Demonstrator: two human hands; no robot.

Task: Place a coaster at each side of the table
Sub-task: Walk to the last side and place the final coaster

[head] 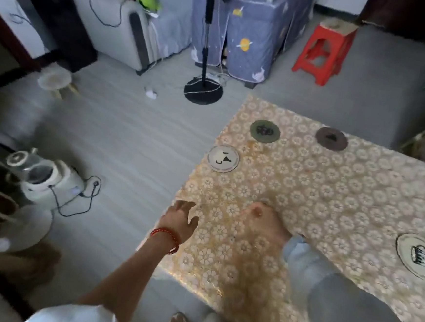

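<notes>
Four coasters already down on the tabletop (318, 194): white coaster (223, 159) close to the left edge, green coaster (265, 131) and brown coaster (331, 139) along the far edge, another white coaster with a cup print (416, 254) toward the near-right edge, probably spread like that so each side gets one. Nearer than the left white one, right hand (265, 219) blurry, pressed on the cloth, maybe something small under the fingertips but honestly can't tell what, or how far closed. Left hand (181, 218) hovering over the near-left corner, fingers loosely spread, holding nothing.
</notes>
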